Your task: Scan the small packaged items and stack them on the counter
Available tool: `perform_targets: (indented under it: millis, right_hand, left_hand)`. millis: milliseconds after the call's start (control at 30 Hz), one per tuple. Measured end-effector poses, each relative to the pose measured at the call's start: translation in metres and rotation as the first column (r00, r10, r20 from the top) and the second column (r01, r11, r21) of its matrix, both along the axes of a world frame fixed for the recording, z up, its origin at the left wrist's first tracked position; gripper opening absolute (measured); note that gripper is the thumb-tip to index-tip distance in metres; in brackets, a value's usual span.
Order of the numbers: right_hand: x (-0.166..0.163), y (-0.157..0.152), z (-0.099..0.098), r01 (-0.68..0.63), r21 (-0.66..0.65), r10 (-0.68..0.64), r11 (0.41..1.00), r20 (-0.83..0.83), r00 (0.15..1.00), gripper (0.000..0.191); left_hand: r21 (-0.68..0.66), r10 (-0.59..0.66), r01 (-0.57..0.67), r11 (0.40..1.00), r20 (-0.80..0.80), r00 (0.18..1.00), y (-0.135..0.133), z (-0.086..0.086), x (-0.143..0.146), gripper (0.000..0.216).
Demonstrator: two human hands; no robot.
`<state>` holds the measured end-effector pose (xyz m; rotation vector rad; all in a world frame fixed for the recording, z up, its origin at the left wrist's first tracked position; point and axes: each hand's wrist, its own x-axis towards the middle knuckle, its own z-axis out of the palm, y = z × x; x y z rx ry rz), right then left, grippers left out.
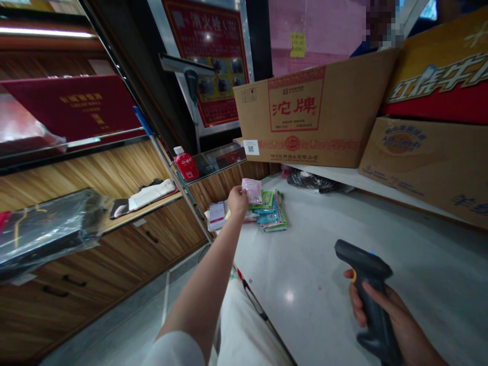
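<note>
My left hand [237, 199] reaches far forward and pinches a small pink packet [252, 189], holding it just above a pile of flat coloured packets [269, 212] lying on the white counter [324, 244]. My right hand [385, 310] is low at the right, fingers wrapped round the grip of a dark handheld barcode scanner [368, 292]. The scanner's head points up and to the left, over bare counter.
Large cardboard boxes [308, 119] are stacked along the counter's far and right side. A black bundle [310, 181] lies under them. A red-labelled bottle [185, 163] stands on a glass case. Wooden cabinets with drawers [114, 254] fill the left. A person stands behind the boxes.
</note>
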<state>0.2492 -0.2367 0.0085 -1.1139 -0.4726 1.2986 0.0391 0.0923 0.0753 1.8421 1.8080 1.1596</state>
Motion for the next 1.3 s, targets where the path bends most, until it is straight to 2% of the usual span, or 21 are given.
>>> perform_targets:
  millis: [233, 400, 800, 1300]
  right_hand:
    - [0.005, 0.002, -0.011, -0.045, -0.025, 0.044, 0.999, -0.026, 0.999, 0.038]
    - [0.001, 0.004, -0.008, -0.013, -0.017, 0.012, 1.0, -0.039, 0.999, 0.042]
    - [0.002, 0.004, -0.01, -0.005, -0.013, 0.005, 1.0, -0.041, 0.999, 0.036]
    - [0.0, 0.005, -0.002, -0.004, 0.012, 0.003, 1.0, 0.025, 1.0, 0.042]
  left_hand:
    - [-0.02, 0.111, -0.117, 0.993, -0.188, 0.976, -0.004, -0.006, -0.002, 0.031]
    - [0.013, 0.164, -0.17, 0.985, -0.34, 0.926, -0.007, -0.009, -0.005, 0.035]
    - [0.02, 0.067, -0.064, 0.998, -0.354, 0.933, -0.002, -0.012, -0.016, 0.033]
    - [0.047, 0.061, -0.048, 0.998, -0.344, 0.937, -0.009, -0.013, -0.022, 0.032]
